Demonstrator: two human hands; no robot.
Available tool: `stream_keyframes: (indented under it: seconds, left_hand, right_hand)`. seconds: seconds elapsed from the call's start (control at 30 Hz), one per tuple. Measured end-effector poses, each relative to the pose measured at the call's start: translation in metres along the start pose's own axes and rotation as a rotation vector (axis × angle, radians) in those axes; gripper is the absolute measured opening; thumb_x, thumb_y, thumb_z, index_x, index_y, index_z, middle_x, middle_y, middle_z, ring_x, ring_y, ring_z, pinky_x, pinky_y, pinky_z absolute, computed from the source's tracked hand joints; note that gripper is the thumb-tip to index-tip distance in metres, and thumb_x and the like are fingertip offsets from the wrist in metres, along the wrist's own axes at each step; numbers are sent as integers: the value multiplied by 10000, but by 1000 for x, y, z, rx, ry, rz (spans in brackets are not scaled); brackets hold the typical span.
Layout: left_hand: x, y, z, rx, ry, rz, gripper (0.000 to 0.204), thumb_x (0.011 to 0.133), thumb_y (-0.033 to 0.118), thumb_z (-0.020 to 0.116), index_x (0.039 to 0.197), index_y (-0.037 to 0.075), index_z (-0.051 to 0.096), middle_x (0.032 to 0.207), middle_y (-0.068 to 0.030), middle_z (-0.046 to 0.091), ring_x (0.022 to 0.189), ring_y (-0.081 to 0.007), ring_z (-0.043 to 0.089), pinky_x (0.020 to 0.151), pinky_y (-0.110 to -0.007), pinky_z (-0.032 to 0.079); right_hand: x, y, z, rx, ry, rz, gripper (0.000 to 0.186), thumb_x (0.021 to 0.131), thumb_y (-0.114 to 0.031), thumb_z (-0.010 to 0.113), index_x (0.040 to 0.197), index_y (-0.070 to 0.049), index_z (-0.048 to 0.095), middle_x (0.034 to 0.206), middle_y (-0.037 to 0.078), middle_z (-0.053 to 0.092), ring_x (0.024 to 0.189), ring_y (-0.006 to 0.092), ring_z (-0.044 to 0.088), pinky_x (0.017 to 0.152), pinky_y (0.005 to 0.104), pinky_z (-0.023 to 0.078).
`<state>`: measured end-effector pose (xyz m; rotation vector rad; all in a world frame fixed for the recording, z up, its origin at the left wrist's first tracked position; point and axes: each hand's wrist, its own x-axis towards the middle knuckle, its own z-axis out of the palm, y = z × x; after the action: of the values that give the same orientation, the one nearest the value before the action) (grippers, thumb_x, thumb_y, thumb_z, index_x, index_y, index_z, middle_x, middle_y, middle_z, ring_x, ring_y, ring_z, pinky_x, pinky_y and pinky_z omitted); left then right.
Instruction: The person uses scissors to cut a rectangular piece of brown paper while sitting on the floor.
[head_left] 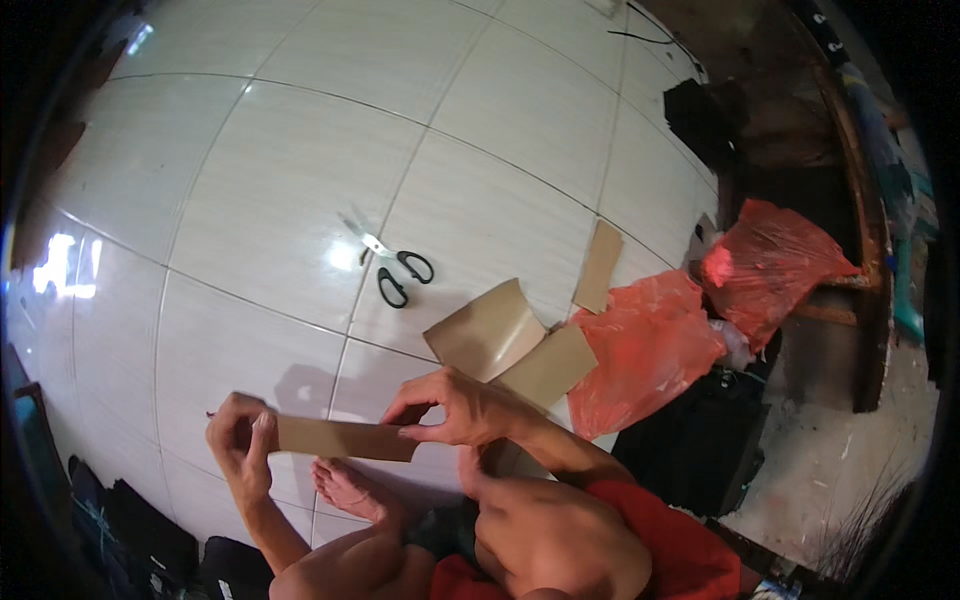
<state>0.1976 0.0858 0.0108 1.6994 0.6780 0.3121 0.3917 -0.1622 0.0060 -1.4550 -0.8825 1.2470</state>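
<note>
A brown cardboard strip (345, 438) is stretched level between my two hands, above my bare foot. My left hand (243, 440) grips its left end, thumb on the near face and fingers curled behind. At the other end, my right hand (450, 408) pinches the strip between thumb and fingers. On the tiles beyond lie scissors (385, 256) with black handles, their blades apart. A curved piece of brown cardboard (487, 330) and a flatter piece (550, 368) rest just past my right hand. Farther right is a narrow cardboard strip (599, 267).
A flattened red plastic bag (645, 350) lies to the right, near a fuller red bag (775, 265) by a wooden frame (862, 230). Dark bundles (690, 440) sit below the bags, and more black bundles (150, 530) stand at lower left. Pale tiles (290, 150) cover the floor.
</note>
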Motion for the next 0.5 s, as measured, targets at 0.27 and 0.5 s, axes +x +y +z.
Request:
stream_keyframes:
  seconds: [0.27, 0.5]
  left_hand:
    - [1, -90, 85, -1239, 169, -493, 884, 988, 709, 310, 1459, -36, 382, 1423, -197, 502, 1284, -329, 500, 1119, -473, 350]
    - [38, -60, 109, -1008, 283, -678, 599, 995, 679, 396, 998, 88, 495, 778, -13, 455, 673, -145, 448, 600, -300, 404]
  right_hand:
    - [45, 13, 11, 214, 286, 264, 223, 881, -66, 741, 1097, -17, 713, 990, 52, 719, 894, 108, 673, 840, 278, 561]
    - [67, -4, 37, -41, 240, 82, 238, 837, -74, 772, 1054, -2, 704, 902, 71, 704, 822, 122, 692, 757, 259, 581]
